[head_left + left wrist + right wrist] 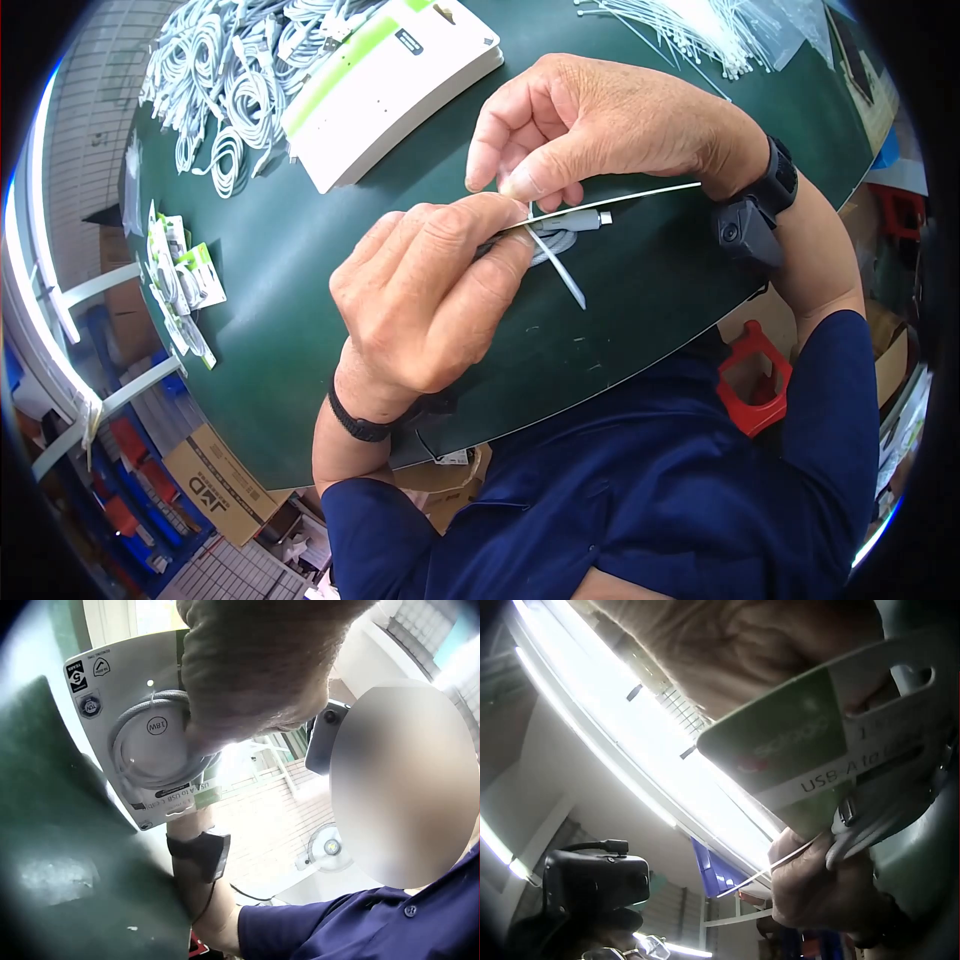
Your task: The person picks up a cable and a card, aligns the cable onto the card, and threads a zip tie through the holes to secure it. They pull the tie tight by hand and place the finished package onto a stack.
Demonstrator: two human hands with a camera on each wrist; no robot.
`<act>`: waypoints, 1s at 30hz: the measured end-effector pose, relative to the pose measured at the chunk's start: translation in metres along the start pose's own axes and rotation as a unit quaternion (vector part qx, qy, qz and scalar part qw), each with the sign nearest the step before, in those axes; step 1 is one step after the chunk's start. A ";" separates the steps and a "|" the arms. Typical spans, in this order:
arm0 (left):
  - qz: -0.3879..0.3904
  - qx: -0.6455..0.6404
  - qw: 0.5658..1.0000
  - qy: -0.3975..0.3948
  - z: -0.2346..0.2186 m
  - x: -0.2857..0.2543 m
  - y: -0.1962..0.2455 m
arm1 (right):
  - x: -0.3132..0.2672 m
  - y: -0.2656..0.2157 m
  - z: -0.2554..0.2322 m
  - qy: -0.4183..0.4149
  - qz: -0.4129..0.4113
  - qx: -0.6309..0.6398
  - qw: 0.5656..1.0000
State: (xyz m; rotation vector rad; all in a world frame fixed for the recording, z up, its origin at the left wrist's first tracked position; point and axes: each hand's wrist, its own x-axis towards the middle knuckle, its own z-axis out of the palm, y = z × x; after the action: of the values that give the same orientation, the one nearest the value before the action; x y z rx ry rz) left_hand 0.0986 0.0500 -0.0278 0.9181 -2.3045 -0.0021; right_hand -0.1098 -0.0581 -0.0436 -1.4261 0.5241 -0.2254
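Observation:
My left hand (440, 280) pinches a cardboard package card (650, 194), seen edge-on in the head view. A coiled grey USB cable (565, 245) lies against the card, its metal connector sticking out to the right. A white cable tie (562, 272) crosses the coil, with its tail pointing down. My right hand (620, 125) is just above, thumb and index finger pinching at the tie by the card's edge. In the left wrist view, the card's printed face (86, 682) shows cable loops (124, 724). The right wrist view shows the green "USB-A to" side (780, 746).
A white-green stack of cards (400, 95) stands at the back of the green table (640, 320). Behind it is a heap of coiled cables (215, 80). Loose cable ties (715, 35) lie at the back right, and several carded cables (180, 280) at the left edge.

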 end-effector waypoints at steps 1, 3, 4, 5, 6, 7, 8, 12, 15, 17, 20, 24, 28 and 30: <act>-0.001 0.000 1.000 0.003 -0.001 0.001 -0.001 | 0.000 -0.002 0.000 0.008 0.012 -0.020 1.000; -0.039 -0.033 0.999 0.014 -0.003 0.002 -0.003 | -0.002 -0.004 -0.004 0.013 0.030 -0.049 0.998; -0.060 -0.050 0.997 0.023 -0.002 0.002 -0.004 | -0.004 -0.005 -0.009 0.059 0.006 -0.051 0.997; -0.064 -0.052 0.996 0.033 -0.002 0.001 -0.004 | -0.005 -0.006 -0.015 0.104 -0.017 -0.054 0.993; -0.108 -0.074 0.991 0.032 -0.001 -0.001 -0.004 | -0.006 -0.007 -0.022 0.147 -0.041 -0.059 0.987; -0.153 -0.097 0.983 0.030 -0.001 -0.003 -0.004 | -0.003 -0.008 -0.030 0.141 -0.036 -0.069 0.987; -0.196 -0.120 0.973 0.030 -0.001 -0.005 -0.003 | 0.001 -0.007 -0.040 0.096 -0.199 -0.111 0.969; -0.272 -0.167 0.948 0.011 0.003 -0.006 -0.006 | -0.001 -0.016 -0.029 0.034 -0.443 -0.255 0.859; -0.282 -0.165 0.945 0.020 0.007 -0.007 -0.009 | -0.011 -0.021 0.007 0.141 -0.326 -0.406 0.842; -0.286 -0.165 0.943 0.025 0.008 -0.008 -0.010 | -0.006 -0.011 0.015 0.152 -0.301 -0.410 0.847; -0.282 -0.169 0.943 0.042 0.009 -0.009 -0.009 | -0.006 -0.009 0.017 0.153 -0.277 -0.405 0.858; -0.297 -0.166 0.940 0.032 0.010 -0.008 -0.009 | -0.005 -0.011 0.015 0.153 -0.251 -0.392 0.872; -0.278 -0.184 0.942 0.037 0.015 -0.010 -0.015 | -0.006 -0.014 0.016 0.167 -0.230 -0.393 0.875; -0.292 -0.197 0.935 0.040 0.016 -0.009 -0.013 | -0.006 -0.015 0.017 0.193 -0.209 -0.364 0.887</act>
State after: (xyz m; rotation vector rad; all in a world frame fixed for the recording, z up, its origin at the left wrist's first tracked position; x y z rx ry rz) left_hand 0.1025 0.0417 -0.0488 1.3108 -1.7797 -0.6425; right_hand -0.1047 -0.0428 -0.0272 -2.2522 0.6556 -0.7287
